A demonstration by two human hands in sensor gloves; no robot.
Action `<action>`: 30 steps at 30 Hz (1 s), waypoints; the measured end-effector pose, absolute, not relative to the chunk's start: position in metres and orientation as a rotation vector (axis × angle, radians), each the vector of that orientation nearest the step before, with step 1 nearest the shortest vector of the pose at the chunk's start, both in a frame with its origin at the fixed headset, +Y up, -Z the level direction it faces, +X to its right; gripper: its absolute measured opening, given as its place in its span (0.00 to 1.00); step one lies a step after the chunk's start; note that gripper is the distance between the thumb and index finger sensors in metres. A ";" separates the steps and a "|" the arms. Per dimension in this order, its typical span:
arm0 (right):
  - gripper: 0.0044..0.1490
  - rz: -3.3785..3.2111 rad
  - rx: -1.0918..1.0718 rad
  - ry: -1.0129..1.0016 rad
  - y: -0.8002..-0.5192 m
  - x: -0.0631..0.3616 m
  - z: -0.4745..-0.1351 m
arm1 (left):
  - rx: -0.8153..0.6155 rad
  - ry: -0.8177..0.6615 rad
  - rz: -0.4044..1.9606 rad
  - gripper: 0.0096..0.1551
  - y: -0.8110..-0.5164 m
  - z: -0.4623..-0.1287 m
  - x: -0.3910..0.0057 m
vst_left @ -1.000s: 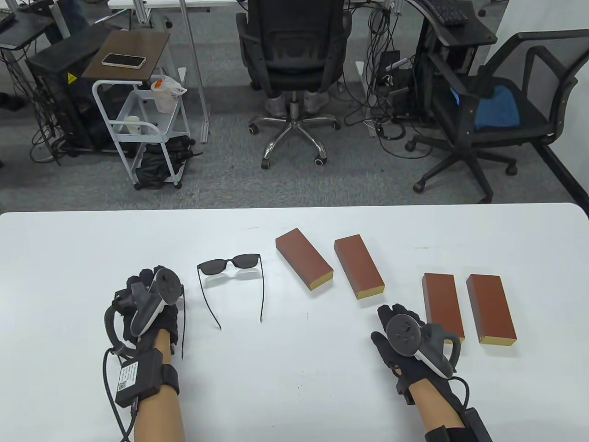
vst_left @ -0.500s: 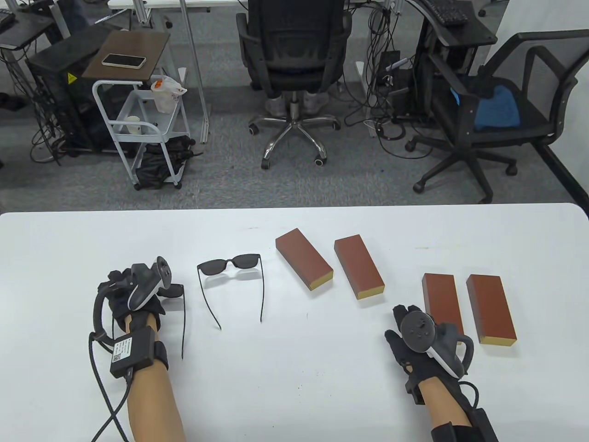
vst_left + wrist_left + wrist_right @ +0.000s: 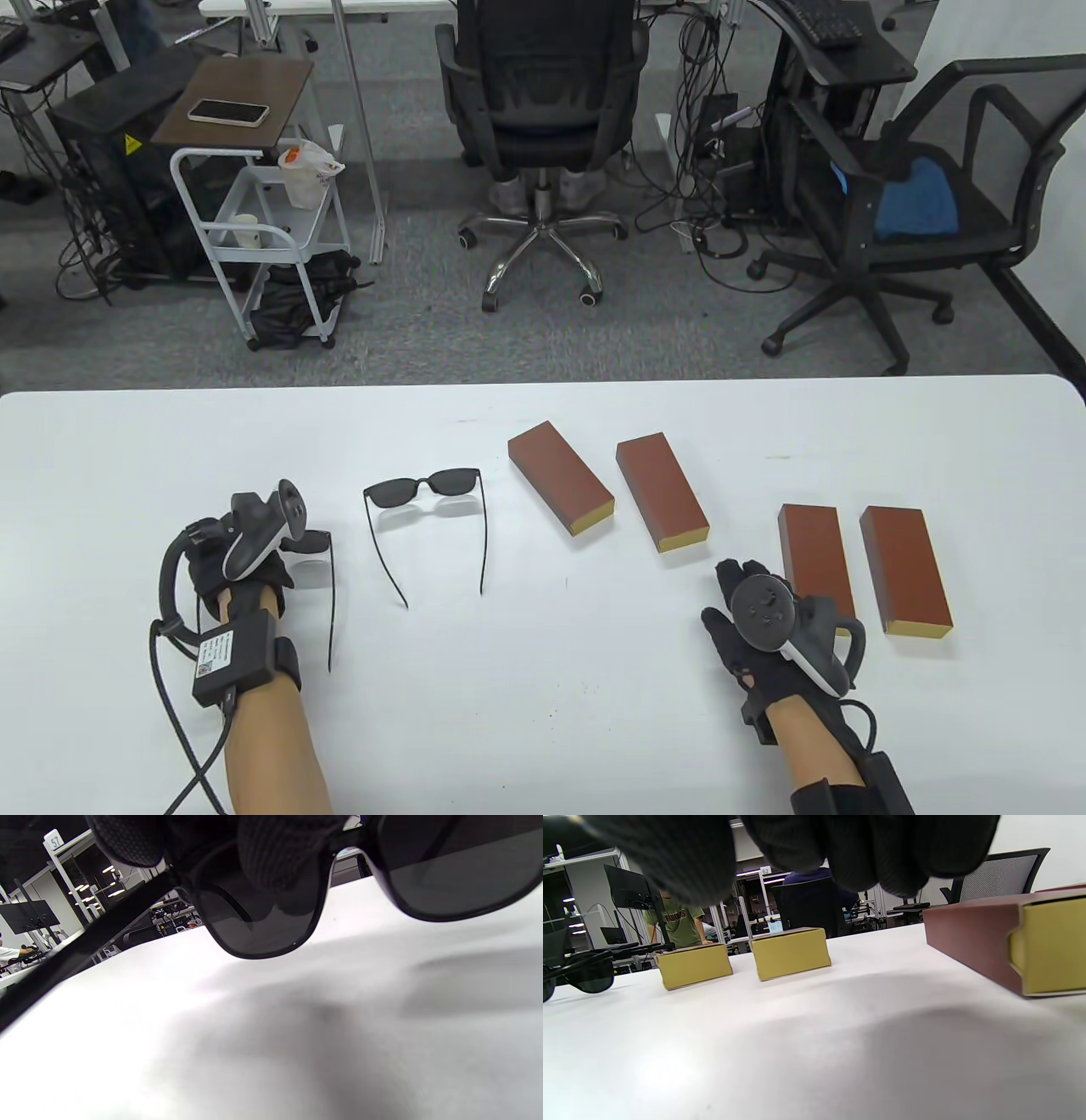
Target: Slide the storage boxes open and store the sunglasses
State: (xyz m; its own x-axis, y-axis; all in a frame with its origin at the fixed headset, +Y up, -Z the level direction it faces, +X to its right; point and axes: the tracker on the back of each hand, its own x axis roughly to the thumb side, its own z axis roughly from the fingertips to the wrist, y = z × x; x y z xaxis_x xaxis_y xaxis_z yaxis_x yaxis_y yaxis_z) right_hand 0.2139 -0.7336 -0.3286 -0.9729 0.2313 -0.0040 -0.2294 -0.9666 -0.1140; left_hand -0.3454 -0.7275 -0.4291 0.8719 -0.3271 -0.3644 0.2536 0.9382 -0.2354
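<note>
Sunglasses sit in the left hand at the lower left of the table view, mostly hidden under the tracker; only one lens edge and a thin temple arm trailing down toward the frame's bottom show there. The left wrist view shows gloved fingers pinching the frame at the bridge, the lenses hanging just above the bench. A second pair of sunglasses lies open on the bench just right of that hand, lenses toward the top, temples pointing down.

The coming move likely turns on the nearest storage box, lower right of the table view. Its long axis runs top to bottom in the frame, and its yellow drawer end faces the bottom edge, just right of the right hand. That hand is clearly the nearer one; it hovers beside the box, apparently not touching. Its fingers hang loosely curled and hold nothing in the wrist view. Three more boxes lie on the bench: one further right, two near the centre, slanted.
</note>
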 end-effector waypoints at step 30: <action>0.40 2.538 0.346 -0.315 -0.702 0.190 -0.317 | 0.044 -0.564 -0.133 0.24 -0.645 -0.339 -0.063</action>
State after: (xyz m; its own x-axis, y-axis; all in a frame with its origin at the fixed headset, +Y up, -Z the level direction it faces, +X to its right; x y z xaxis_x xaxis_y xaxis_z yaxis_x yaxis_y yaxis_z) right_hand 0.1895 -0.7023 -0.3169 -0.8138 0.4925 0.3084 -0.5530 -0.8194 -0.1507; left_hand -0.0625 -0.6445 -0.3390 0.8367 -0.1378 0.5300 0.1138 0.9905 0.0779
